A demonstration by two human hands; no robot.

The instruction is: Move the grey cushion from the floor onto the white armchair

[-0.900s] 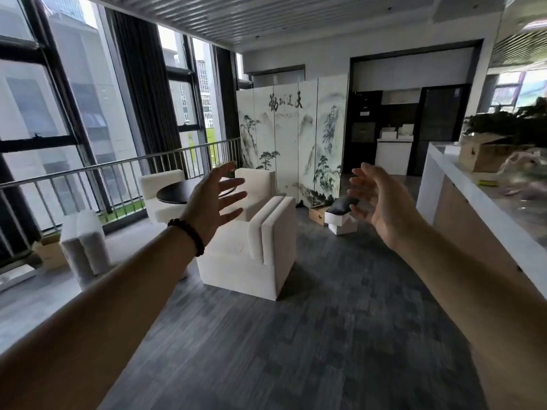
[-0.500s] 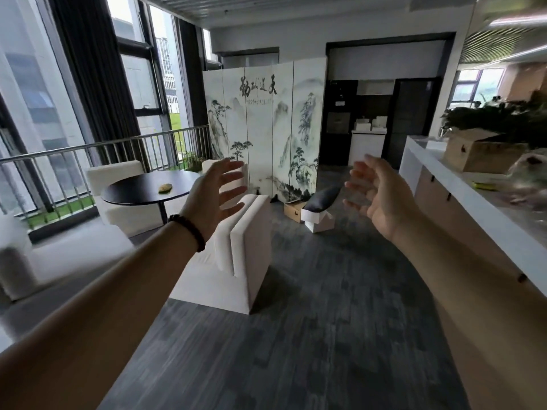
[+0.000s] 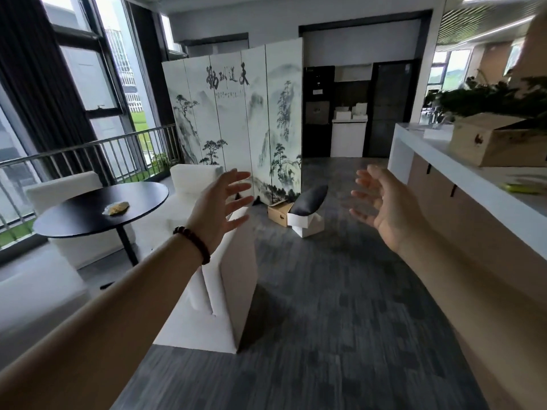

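Note:
A dark grey cushion (image 3: 309,199) leans tilted on white boxes (image 3: 305,224) on the carpet, in front of the painted folding screen. A white armchair (image 3: 228,297) stands close by at lower left, its back towards me. My left hand (image 3: 220,207), with a bead bracelet at the wrist, is raised with fingers spread and holds nothing. My right hand (image 3: 384,202) is raised too, fingers apart and empty. Both hands are held out in the air, well short of the cushion, which shows between them.
A round black table (image 3: 97,208) with a small yellowish item stands left, among more white armchairs (image 3: 63,187). A cardboard box (image 3: 278,213) sits beside the cushion. A long white counter (image 3: 461,173) with a wooden crate runs along the right. Grey carpet lies ahead.
The view has advanced and turned left: the near armchair, screen and cushion are closer. Both hands stay raised and open, now framing the cushion.

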